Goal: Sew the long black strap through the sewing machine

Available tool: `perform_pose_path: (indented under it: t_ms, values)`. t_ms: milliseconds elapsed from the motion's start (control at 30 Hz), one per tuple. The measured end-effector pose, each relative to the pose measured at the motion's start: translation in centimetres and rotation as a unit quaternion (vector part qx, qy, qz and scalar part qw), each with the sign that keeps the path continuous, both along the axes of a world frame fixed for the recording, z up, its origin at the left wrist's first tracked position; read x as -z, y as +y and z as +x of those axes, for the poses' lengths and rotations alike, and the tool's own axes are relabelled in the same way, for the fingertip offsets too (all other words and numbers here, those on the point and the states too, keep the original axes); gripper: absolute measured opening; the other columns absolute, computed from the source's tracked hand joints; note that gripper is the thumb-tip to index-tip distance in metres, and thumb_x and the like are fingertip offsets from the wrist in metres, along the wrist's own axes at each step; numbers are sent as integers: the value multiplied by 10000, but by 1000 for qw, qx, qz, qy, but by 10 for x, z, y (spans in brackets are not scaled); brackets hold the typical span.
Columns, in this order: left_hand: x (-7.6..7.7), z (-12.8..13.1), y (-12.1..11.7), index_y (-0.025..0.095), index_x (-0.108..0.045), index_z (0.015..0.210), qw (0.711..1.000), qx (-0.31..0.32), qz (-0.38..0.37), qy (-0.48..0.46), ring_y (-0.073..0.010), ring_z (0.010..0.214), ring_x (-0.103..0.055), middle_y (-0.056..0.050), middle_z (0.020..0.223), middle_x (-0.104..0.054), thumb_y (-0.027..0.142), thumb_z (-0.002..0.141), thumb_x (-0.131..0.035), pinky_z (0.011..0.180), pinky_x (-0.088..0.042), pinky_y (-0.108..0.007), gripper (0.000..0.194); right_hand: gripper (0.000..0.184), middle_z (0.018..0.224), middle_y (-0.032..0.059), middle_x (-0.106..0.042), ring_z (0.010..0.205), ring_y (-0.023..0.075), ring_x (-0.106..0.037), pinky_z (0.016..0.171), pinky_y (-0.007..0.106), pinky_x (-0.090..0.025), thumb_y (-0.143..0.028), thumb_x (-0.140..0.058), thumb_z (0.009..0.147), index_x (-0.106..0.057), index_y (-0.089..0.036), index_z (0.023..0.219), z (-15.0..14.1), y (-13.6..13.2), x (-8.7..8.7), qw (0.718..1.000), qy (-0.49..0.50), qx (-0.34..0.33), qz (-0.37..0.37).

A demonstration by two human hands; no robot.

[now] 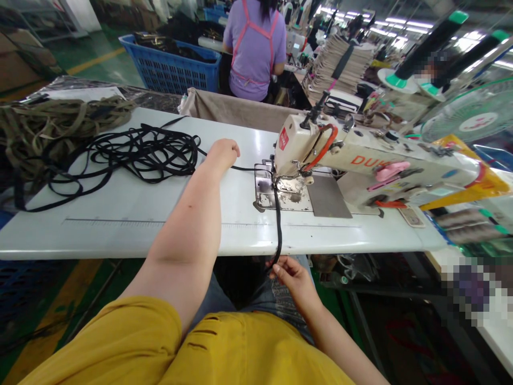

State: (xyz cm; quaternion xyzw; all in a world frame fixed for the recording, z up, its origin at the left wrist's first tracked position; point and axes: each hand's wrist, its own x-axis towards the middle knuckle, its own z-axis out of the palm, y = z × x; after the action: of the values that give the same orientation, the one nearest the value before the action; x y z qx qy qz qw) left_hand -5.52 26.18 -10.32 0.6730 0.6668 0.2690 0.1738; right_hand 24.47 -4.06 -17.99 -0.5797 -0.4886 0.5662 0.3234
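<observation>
A long black strap (pixel 278 224) runs from under the needle area of a white sewing machine (pixel 292 144) down over the table's front edge. Just below that edge, my right hand (pixel 290 272) pinches the strap between thumb and fingers. My left hand (pixel 224 153) is on the tabletop left of the machine, its fingers curled around the strap's other stretch, partly hidden by the back of the hand. From there the strap leads right to the needle plate (pixel 264 187) and left into a loose black heap of strap (pixel 148 152).
Khaki straps (pixel 80 120) are piled at the table's left end. A printed ruler line crosses the white table (pixel 132 240). Behind stand a blue basket (pixel 172 69) and a seated person in purple (pixel 254 53). Thread cones (pixel 433 53) and a fan (pixel 476 120) are on the right.
</observation>
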Motion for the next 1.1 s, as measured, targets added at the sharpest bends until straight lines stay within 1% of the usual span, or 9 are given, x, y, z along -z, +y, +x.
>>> perform_pose_path:
  t_ms: [67, 200, 333, 467, 733, 833, 933, 1033, 1100]
  values:
    - [1, 0, 1, 184, -843, 939, 1000, 0, 0, -6, -288, 1112, -715, -120, 1047, -801, 110, 795, -553, 1057, -508, -345, 333, 585, 957, 73, -772, 753, 187, -677, 702, 306, -539, -757, -794, 825, -751, -218, 1049, -2, -1, -2, 1000, 8, -5, -6]
    - [3, 0, 2, 189, -839, 937, 1000, 3, -7, -9, -283, 1099, -709, -119, 1041, -794, 109, 805, -558, 1057, -505, -346, 320, 619, 805, 28, -707, 730, 182, -639, 741, 314, -535, -769, -820, 788, -762, -218, 1064, -5, -1, -2, 1000, 0, -1, -2]
    - [3, 0, 2, 195, -850, 980, 1000, 9, -18, -1, -281, 1093, -708, -116, 1049, -803, 134, 787, -566, 1050, -522, -349, 349, 565, 736, 15, -662, 700, 170, -592, 708, 299, -502, -762, -817, 794, -748, -207, 875, -4, -2, -1, 1000, -16, 4, 3]
    - [2, 1, 2, 196, -854, 990, 1000, 15, -22, 16, -289, 1099, -717, -117, 1054, -811, 131, 772, -565, 1047, -537, -364, 367, 587, 687, 7, -623, 679, 156, -546, 674, 284, -459, -766, -823, 769, -679, -200, 712, -2, -1, 1, 1000, -28, 7, 6]
    - [1, 2, 1, 206, -850, 942, 999, 22, -36, -2, -285, 1118, -717, -113, 1082, -807, 87, 790, -605, 1047, -518, -346, 312, 535, 709, 19, -665, 699, 180, -570, 693, 318, -484, -732, -825, 720, -764, -202, 754, 1, -1, 11, 998, -62, 8, -1]
    - [2, 2, 1, 221, -853, 951, 999, 29, -41, 9, -281, 1107, -716, -106, 1086, -811, 93, 786, -598, 1036, -526, -345, 329, 449, 728, 29, -712, 698, 187, -609, 703, 326, -515, -650, -862, 712, -790, -207, 738, 3, -2, 11, 997, -61, -26, -30]
    - [2, 2, 1, 224, -857, 960, 998, 32, -41, 22, -290, 1104, -717, -112, 1094, -809, 99, 780, -592, 1039, -529, -356, 345, 384, 658, 28, -709, 608, 165, -596, 619, 299, -509, -572, -907, 690, -802, -202, 697, 5, -7, 11, 993, -51, -79, -73]
    - [2, 3, 2, 218, -862, 955, 998, 30, -45, 22, -299, 1121, -713, -119, 1102, -801, 107, 776, -599, 1055, -519, -358, 337, 424, 592, 42, -696, 538, 161, -584, 531, 281, -490, -584, -954, 628, -791, -193, 640, 5, -16, 15, 986, -40, -125, -105]
    - [1, 3, 2, 220, -860, 954, 998, 29, -50, 26, -296, 1122, -711, -115, 1107, -798, 105, 779, -599, 1051, -520, -358, 335, 478, 598, 53, -708, 553, 180, -621, 541, 292, -517, -649, -948, 620, -802, -195, 663, 6, -19, 19, 986, -41, -126, -104]
